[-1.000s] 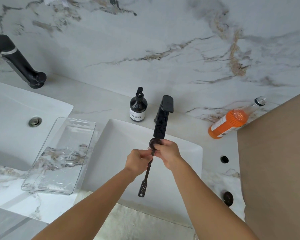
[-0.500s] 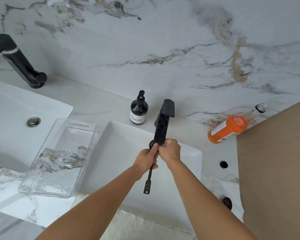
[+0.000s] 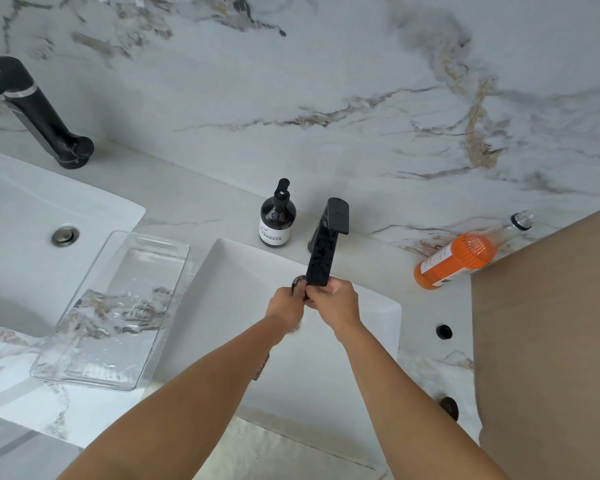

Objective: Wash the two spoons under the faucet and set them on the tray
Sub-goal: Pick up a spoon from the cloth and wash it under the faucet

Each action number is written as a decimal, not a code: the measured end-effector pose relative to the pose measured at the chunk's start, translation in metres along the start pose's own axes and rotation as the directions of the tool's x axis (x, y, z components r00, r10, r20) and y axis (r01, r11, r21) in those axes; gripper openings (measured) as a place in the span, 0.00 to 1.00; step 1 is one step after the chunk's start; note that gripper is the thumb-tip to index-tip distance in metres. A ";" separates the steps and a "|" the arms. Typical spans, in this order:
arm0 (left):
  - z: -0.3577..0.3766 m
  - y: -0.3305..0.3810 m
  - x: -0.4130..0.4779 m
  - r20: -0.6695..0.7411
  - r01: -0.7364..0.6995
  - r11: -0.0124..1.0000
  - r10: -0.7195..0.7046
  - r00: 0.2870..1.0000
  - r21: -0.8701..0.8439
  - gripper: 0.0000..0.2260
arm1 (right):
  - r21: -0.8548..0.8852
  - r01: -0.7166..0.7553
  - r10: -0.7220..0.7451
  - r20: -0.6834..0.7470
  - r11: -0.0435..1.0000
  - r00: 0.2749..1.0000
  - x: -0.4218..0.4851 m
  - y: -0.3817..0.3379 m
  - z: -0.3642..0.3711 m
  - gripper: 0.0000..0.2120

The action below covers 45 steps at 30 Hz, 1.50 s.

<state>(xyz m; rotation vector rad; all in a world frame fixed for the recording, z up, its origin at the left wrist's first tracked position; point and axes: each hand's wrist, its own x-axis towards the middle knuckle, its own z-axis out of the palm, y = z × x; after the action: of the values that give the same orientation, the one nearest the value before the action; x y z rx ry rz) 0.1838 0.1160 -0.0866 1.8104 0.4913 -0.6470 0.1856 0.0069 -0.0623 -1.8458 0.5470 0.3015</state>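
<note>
A dark spoon (image 3: 297, 283) is held close under the spout of the black faucet (image 3: 324, 249), over the white sink (image 3: 229, 271). My left hand (image 3: 286, 308) and my right hand (image 3: 336, 301) are both closed on it near the bowl. Only the bowl's edge and the handle tip below my left forearm show. No running water can be made out. The clear plastic tray (image 3: 160, 242) lies left of the sink with water drops and no spoon in it. A dark round piece (image 3: 449, 407) on the counter at the right could be the second spoon; I cannot tell.
A dark soap pump bottle (image 3: 277, 220) stands behind the sink. An orange bottle (image 3: 458, 259) lies on its side at the right, next to a brown panel (image 3: 551, 341). A second basin (image 3: 32, 216) and black faucet (image 3: 39, 112) are at the left. A black hole (image 3: 444, 331) marks the counter.
Both hands have risen with the spoon, up against the faucet spout. The spoon's handle has swung left and now lies mostly behind my left forearm.
</note>
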 end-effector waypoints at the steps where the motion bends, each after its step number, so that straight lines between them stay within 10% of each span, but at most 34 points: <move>1: -0.002 -0.001 0.000 -0.002 0.009 1.000 -0.009 1.000 0.025 0.23 | 0.016 -0.023 0.022 0.044 1.000 0.999 0.001 0.000 -0.001 0.10; 11: -0.003 -0.006 -0.011 0.427 0.078 0.947 0.066 0.902 -0.312 0.06 | 0.058 -0.081 0.083 -0.029 0.995 0.996 0.008 0.017 -0.011 0.07; 20: -0.008 -0.025 -0.027 0.147 -0.014 0.997 0.025 0.989 -0.073 0.24 | 0.231 -0.137 0.119 0.089 0.963 0.989 0.009 0.004 -0.013 0.05; 34: -0.016 -0.026 -0.039 0.263 -0.013 0.946 0.103 0.959 -0.323 0.13 | 0.629 -0.418 0.144 0.439 0.655 0.887 0.008 0.003 -0.007 0.11; 45: -0.021 -0.053 -0.038 0.358 0.071 0.893 0.104 0.928 -0.445 0.11 | 0.534 -0.404 0.132 0.475 0.743 0.870 0.001 0.007 -0.013 0.15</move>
<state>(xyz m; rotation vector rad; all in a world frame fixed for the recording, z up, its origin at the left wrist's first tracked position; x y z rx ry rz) 0.1260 0.1517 -0.0951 1.2110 0.3308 -0.7730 0.1818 -0.0074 -0.0642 -1.0071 0.5409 0.6147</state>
